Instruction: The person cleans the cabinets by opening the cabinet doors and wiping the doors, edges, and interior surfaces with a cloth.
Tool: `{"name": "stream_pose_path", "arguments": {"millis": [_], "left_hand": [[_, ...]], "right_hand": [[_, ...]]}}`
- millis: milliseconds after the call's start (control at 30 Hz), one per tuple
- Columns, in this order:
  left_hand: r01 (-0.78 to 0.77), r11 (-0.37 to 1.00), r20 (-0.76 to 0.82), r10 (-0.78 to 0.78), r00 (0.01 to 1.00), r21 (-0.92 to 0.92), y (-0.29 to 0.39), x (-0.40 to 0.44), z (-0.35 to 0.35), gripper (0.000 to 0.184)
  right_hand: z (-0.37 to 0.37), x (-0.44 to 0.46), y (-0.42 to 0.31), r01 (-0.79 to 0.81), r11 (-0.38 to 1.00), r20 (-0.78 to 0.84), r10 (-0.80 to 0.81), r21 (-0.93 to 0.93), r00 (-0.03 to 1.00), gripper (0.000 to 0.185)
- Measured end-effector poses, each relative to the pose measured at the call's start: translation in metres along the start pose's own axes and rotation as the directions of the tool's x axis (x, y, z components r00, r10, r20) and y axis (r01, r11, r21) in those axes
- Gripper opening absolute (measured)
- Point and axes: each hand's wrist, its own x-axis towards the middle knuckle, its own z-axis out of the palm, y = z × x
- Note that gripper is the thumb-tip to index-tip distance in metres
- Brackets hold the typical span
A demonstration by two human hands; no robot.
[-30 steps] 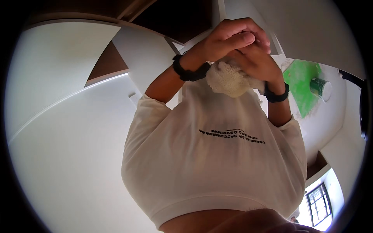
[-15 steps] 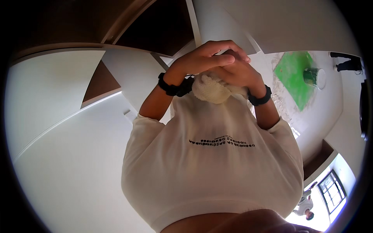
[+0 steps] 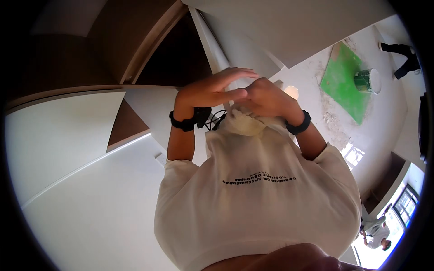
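Observation:
My left hand [image 3: 214, 89] is raised in front of my chest, its fingers stretched out to the right and its thumb apart from them. Nothing shows between thumb and fingers. The left thumb tip lies at or against my right hand [image 3: 270, 100], whose fingers are bent down and partly hidden. A cream, fluffy cloth [image 3: 246, 124] bunches below the right hand, which appears closed on it. Black bands circle both wrists, the left wristband [image 3: 190, 121] carrying a dark block. Thin black cables [image 3: 216, 119] loop beside it.
Brown, open cabinet compartments [image 3: 165, 58] and white panels [image 3: 68, 131] stand ahead and left. On the floor at right lie a green sheet [image 3: 337, 86] and a green-and-white bucket [image 3: 367, 81]. One person's dark-trousered legs [image 3: 402, 58] show at upper right; another person [image 3: 377, 235] is at lower right.
The view has shifted and tilted. My left fingers have lifted from over the right hand, leaving a wider gap between fingers and thumb. More of the cabinet shows.

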Motion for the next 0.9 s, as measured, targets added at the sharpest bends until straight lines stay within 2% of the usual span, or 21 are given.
{"name": "stream_pose_path", "arguments": {"millis": [33, 133, 167, 233, 267, 300, 400, 433, 500, 533, 567, 600, 667, 767, 800, 867, 900], "left_hand": [[0.041, 0.997, -0.04, -0.043, 0.998, -0.059, -0.005, -0.008, -0.005, 0.072], [-0.05, 0.995, -0.159, 0.035, 0.987, -0.087, 0.007, -0.022, 0.005, 0.097], [-0.039, 0.994, -0.156, 0.023, 0.987, -0.103, 0.0, -0.022, 0.014, 0.124], [-0.13, 0.967, -0.303, 0.06, 0.951, -0.217, 0.004, -0.015, 0.051, 0.125], [-0.154, 0.969, -0.393, 0.067, 0.917, -0.193, 0.002, -0.008, 0.065, 0.123], [-0.172, 0.971, -0.48, 0.073, 0.874, -0.164, 0.0, -0.001, 0.079, 0.121], [-0.128, 0.983, -0.682, 0.184, 0.708, 0.132, -0.009, 0.006, 0.095, 0.102], [-0.143, 0.966, -0.689, 0.255, 0.678, 0.216, -0.011, 0.006, 0.085, 0.093], [-0.102, 0.939, -0.761, 0.327, 0.561, 0.328, -0.014, 0.0, 0.062, 0.077], [-0.049, 0.934, -0.817, 0.333, 0.47, 0.353, -0.015, -0.006, 0.046, 0.069], [0.005, 0.928, -0.862, 0.343, 0.374, 0.372, -0.015, -0.012, 0.029, 0.062], [0.06, 0.922, -0.895, 0.353, 0.273, 0.382, -0.015, -0.017, 0.012, 0.055], [0.154, 0.91, -0.904, 0.337, 0.265, 0.384, 0.001, -0.018, -0.019, 0.047], [0.173, 0.88, -0.845, 0.345, 0.408, 0.443, -0.044, -0.007, -0.056, 0.034], [0.151, 0.887, -0.828, 0.329, 0.454, 0.436, -0.049, 0.002, -0.055, 0.03], [0.345, 0.795, -0.68, 0.113, 0.724, 0.499, -0.109, 0.017, -0.064, 0.047], [0.558, 0.634, -0.751, 0.055, 0.658, 0.535, -0.097, 0.029, -0.036, 0.058]], "right_hand": [[-0.005, -0.004, 0.0, -0.088, 0.983, -0.097, 0.105, 0.161, 0.99, 0.015], [-0.02, -0.017, -0.008, -0.17, 0.89, -0.38, 0.345, 0.424, 0.858, 0.022], [-0.027, -0.021, -0.01, -0.317, 0.823, -0.297, 0.486, 0.471, 0.822, 0.026], [-0.032, -0.016, -0.025, -0.208, 0.812, -0.468, 0.501, 0.546, 0.729, 0.028], [-0.033, -0.015, -0.03, -0.148, 0.807, -0.542, 0.507, 0.572, 0.67, 0.029], [-0.031, -0.017, -0.029, -0.14, 0.811, -0.513, 0.482, 0.568, 0.711, 0.025], [-0.028, -0.012, -0.046, 0.111, 0.831, -0.644, 0.331, 0.546, 0.69, 0.026], [-0.033, -0.019, -0.047, 0.104, 0.84, -0.608, 0.295, 0.533, 0.737, 0.027], [-0.037, -0.028, -0.046, 0.083, 0.932, -0.691, 0.199, 0.352, 0.695, 0.026], [-0.039, -0.033, -0.044, 0.067, 0.964, -0.727, 0.147, 0.257, 0.671, 0.026], [-0.038, -0.047, -0.037, 0.018, 0.964, -0.703, 0.18, 0.265, 0.688, 0.029], [-0.033, -0.06, -0.028, -0.038, 0.953, -0.719, 0.253, 0.301, 0.647, 0.033], [-0.022, -0.079, -0.011, -0.143, 0.916, -0.735, 0.388, 0.375, 0.556, 0.04], [-0.026, -0.08, 0.008, -0.221, 0.902, -0.787, 0.432, 0.371, 0.441, 0.06], [-0.032, -0.078, 0.012, -0.215, 0.925, -0.807, 0.378, 0.313, 0.453, 0.066], [-0.051, -0.07, 0.016, -0.203, 0.96, -0.838, 0.268, 0.192, 0.475, 0.078], [-0.061, -0.062, 0.017, -0.155, 0.974, -0.863, 0.217, 0.162, 0.457, 0.075]]}}
